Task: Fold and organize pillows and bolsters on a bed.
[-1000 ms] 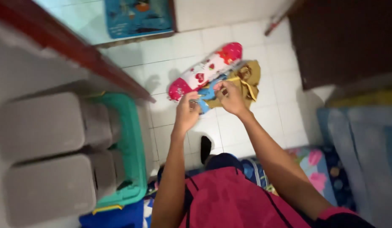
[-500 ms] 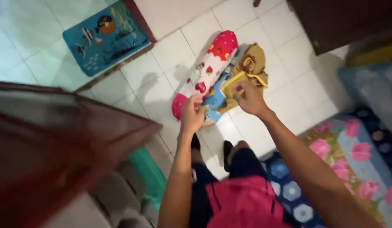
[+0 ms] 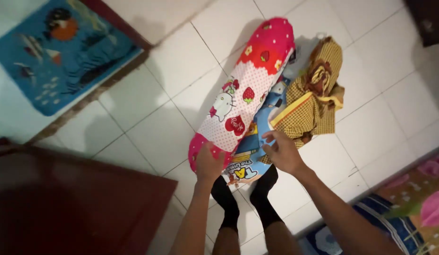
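Note:
A long bolster pillow (image 3: 247,89), pink and white with strawberry prints, lies on the white tiled floor. Beside it lie a blue printed cloth (image 3: 247,158) and a yellow-brown checked cloth (image 3: 318,94). My left hand (image 3: 209,163) curls over the pillow's near pink end. My right hand (image 3: 283,152) pinches the edge of the blue cloth, right beside the checked cloth. My feet in black socks (image 3: 262,203) stand just below both hands.
A blue mat with fish pictures (image 3: 54,56) lies at the top left behind a low wooden threshold (image 3: 106,80). A dark red-brown surface (image 3: 63,203) fills the lower left. A flowered mattress (image 3: 417,198) borders the lower right. Dark furniture (image 3: 429,19) stands at the top right.
The view has dropped closer to the floor. Both hands have gone down from chest height to the pillow and the cloths; the left now grips the pillow's end, the right the blue cloth.

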